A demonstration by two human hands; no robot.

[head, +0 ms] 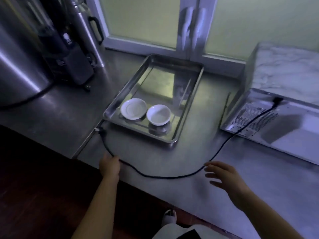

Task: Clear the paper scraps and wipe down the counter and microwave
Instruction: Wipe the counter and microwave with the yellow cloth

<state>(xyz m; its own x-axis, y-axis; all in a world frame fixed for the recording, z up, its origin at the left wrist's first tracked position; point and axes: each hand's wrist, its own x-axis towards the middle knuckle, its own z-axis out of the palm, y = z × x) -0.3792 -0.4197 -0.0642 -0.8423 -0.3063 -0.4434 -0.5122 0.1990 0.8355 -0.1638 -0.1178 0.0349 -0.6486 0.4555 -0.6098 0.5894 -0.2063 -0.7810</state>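
across the tabletop (172, 157), microwave (293, 128) at 3 o'clock, tray (155, 80) at 12, i should lift the black cord (164, 177) clear before wiping: left grip (109, 165) at 8 curls round it, right grip (224, 176) at 5 is spread, holding nothing.

Desk (172, 157): brushed steel, dull sheen, smooth. Tray (155, 80): polished metal, mirror-glossy. Plate (133, 109) & bowl (158, 115): white glazed ceramic, glossy. Cable (164, 177): black, matt, rubber or plastic. Microwave (284, 128) back: pale sheet metal w/ perforated vent. Urn (19, 62): shiny steel. Floor (34, 187): dark wood, slight gloss.
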